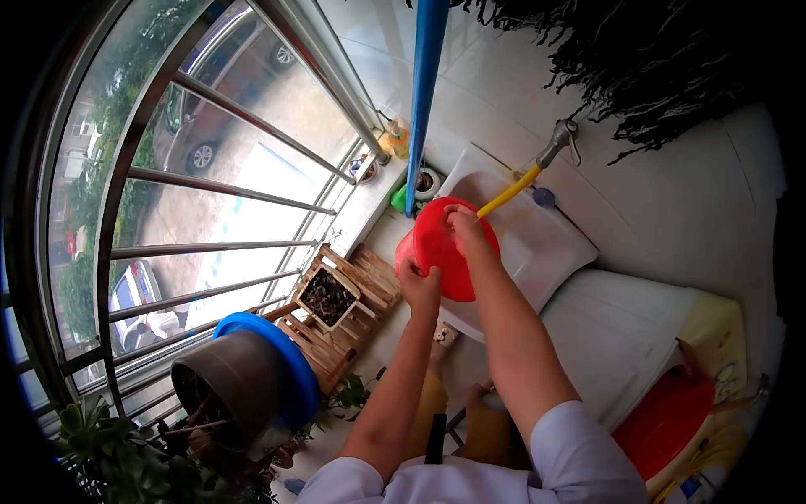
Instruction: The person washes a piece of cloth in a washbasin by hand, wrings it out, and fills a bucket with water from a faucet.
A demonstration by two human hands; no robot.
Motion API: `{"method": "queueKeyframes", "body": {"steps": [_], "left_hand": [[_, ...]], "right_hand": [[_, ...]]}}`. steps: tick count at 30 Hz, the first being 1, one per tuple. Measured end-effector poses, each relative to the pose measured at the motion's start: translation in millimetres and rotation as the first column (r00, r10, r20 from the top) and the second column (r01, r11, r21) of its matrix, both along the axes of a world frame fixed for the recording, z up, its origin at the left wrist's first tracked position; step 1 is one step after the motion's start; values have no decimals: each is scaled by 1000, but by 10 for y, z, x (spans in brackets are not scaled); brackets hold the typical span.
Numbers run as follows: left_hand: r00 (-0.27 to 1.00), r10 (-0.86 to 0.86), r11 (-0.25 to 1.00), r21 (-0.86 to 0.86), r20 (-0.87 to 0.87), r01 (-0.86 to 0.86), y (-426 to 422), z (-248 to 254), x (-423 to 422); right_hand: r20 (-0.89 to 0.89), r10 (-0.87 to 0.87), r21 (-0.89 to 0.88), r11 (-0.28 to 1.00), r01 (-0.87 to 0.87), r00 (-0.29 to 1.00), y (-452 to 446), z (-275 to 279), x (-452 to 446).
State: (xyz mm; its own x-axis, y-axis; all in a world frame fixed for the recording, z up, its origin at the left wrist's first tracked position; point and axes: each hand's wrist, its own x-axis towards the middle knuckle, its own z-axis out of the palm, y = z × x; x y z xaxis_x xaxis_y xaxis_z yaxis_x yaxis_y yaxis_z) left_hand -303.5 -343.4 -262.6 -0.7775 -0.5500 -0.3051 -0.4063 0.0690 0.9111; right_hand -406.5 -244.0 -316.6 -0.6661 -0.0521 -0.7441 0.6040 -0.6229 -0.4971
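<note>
A red plastic container (pixel 449 273) is held up in front of the white sink, its broad red face toward the camera. My left hand (pixel 419 284) grips its lower left edge with fingers closed. On its upper part, my right hand (pixel 461 225) is closed on the red surface, near the end of a yellow hose (pixel 510 192). The hose hangs from a metal tap (pixel 561 139) on the wall and passes behind the red container, where its end is hidden. The white sink (pixel 537 252) lies behind and to the right.
A blue pole (pixel 426 84) stands above the container. Left are window bars (pixel 227 199), a wooden rack (pixel 369 286) with a square soil pot (pixel 328 297), and a large pot (pixel 227 382) by a blue basin (pixel 290 361). A white washing machine (pixel 617 328) and red basin (pixel 667 424) stand right.
</note>
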Motion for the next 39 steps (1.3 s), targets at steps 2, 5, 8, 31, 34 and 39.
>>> {"method": "queueKeyframes", "body": {"steps": [2,5,8,31,34,39], "left_hand": [[1000,-3,1000,-4,-12,3,-37,10,3],[999,-41,982,183,20,37,-21,91,-30],[996,-90,904,421,9,78,54,277,-9],[930,-330,882,404,161,244,-451,284,1471],[927,-322,885,408,192,224,-405,377,1450],[924,-367,870,391,108,300,-336,552,1258]], "right_hand": [[12,525,658,637,-402,851,100,186,85],[133,471,904,-419,88,872,414,554,602],[486,299,818,173,-548,821,832,511,1047],[173,83,851,490,-192,981,867,67,1407],[331,244,805,431,-408,911,697,240,1308],[335,294,719,534,-444,895,818,406,1440]]}}
